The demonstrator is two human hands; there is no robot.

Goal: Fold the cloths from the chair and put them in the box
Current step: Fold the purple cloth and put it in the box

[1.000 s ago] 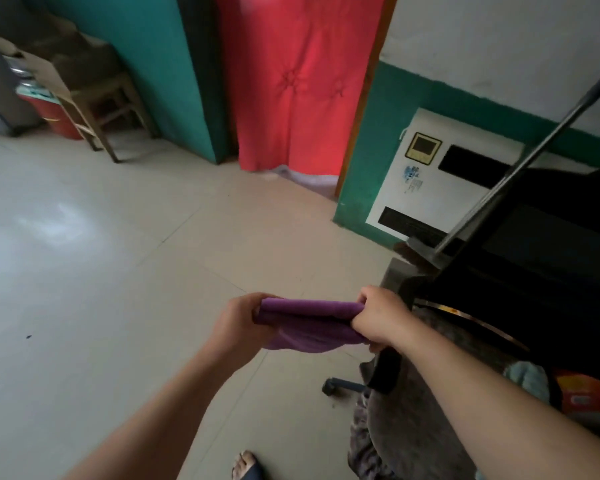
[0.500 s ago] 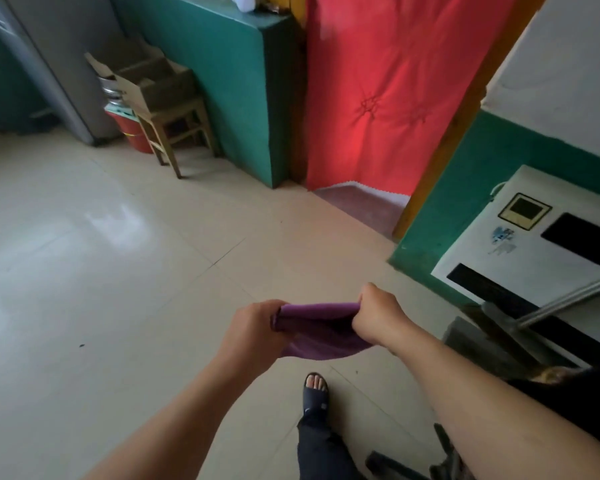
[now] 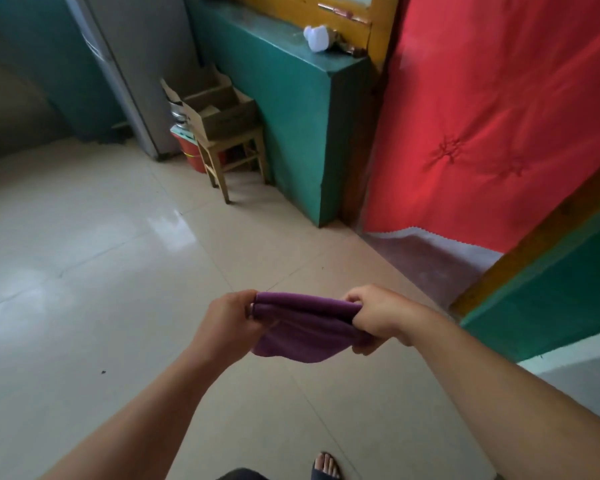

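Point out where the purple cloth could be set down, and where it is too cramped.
Both hands, left hand and right hand, grip the folded purple cloth above bare floor tiles, bordered by the grey cabinet and green wall. Crowded: the corner where the open cardboard box sits on the wooden stool beside a red bucket.

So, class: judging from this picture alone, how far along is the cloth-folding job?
Done: the purple cloth already looks folded over. In hand: left hand and right hand grip its ends above the floor. Left: putting it in the cardboard box on the stool.
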